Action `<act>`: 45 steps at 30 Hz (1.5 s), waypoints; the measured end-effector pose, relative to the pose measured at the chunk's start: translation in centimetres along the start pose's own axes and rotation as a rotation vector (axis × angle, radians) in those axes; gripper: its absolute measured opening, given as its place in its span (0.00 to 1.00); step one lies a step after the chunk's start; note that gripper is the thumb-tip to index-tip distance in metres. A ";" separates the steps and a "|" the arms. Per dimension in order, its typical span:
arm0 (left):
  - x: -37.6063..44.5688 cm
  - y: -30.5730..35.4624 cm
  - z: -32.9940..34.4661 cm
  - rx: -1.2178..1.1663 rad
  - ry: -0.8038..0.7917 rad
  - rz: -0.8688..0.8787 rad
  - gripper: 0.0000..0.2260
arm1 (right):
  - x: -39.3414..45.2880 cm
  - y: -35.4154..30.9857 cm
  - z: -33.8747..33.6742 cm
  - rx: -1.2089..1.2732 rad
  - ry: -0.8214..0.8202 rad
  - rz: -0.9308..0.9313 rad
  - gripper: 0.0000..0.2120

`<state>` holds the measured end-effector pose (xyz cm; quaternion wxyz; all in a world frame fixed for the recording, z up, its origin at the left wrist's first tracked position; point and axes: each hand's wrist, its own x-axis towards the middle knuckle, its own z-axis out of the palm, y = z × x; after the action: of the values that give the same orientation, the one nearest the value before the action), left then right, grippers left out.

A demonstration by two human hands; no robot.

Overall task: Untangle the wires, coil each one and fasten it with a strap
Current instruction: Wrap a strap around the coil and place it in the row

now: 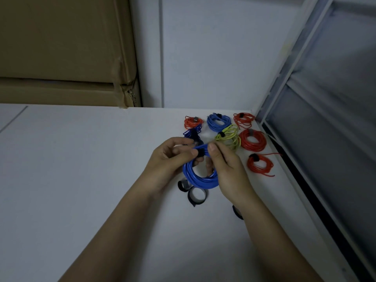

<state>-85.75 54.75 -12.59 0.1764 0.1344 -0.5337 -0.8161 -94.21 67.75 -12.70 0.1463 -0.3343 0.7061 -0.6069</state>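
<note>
A coiled blue wire [200, 181] hangs between both hands above the white table [81, 169]. A black strap [200, 153] is wrapped round the top of the coil. My left hand [173, 157] pinches the coil at the strap with thumb and fingers. My right hand [223, 165] grips the coil from the right, thumb on top beside the strap. Loose black straps [196, 195] lie on the table just below the coil.
Several strapped coils lie at the far right: red ones [252, 140], [260, 164], [193, 122], [243, 119], a blue one [218, 122], a yellow-green one [228, 136], a dark blue bundle [192, 134]. A cardboard box [65, 51] stands at the back left. A window frame [305, 139] borders the right edge.
</note>
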 end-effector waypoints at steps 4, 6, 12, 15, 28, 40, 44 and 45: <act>0.0 -0.1 -0.1 0.040 -0.006 0.012 0.13 | 0.0 -0.2 0.1 -0.003 -0.011 -0.044 0.12; 0.0 -0.1 -0.1 0.056 0.010 0.016 0.10 | 0.0 0.0 0.0 -0.159 0.034 -0.125 0.11; -0.1 -0.2 -0.1 0.087 0.064 0.064 0.08 | 0.0 0.2 -0.6 -0.328 -0.061 -0.200 0.18; 0.0 -0.2 -0.1 0.086 0.068 0.069 0.08 | 0.0 0.1 -0.9 -0.248 -0.162 -0.166 0.17; 0.1 -0.7 0.2 0.069 -0.082 0.048 0.11 | -0.2 0.0 -1.0 0.118 -0.042 -0.057 0.12; -0.2 -0.5 0.3 0.337 -0.082 0.256 0.13 | -0.7 -1.0 -0.8 0.171 0.043 0.010 0.13; -0.1 -0.4 0.3 0.346 -0.091 0.242 0.11 | -0.8 -1.1 -0.7 0.055 0.004 -0.043 0.12; 0.0 -0.4 0.2 0.342 -0.096 0.245 0.09 | -0.8 -1.1 -0.7 0.060 0.011 -0.041 0.13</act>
<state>-85.87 55.08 -12.88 0.2234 0.0574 -0.6844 -0.6916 -93.68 68.74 -11.63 0.1398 -0.3409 0.6815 -0.6323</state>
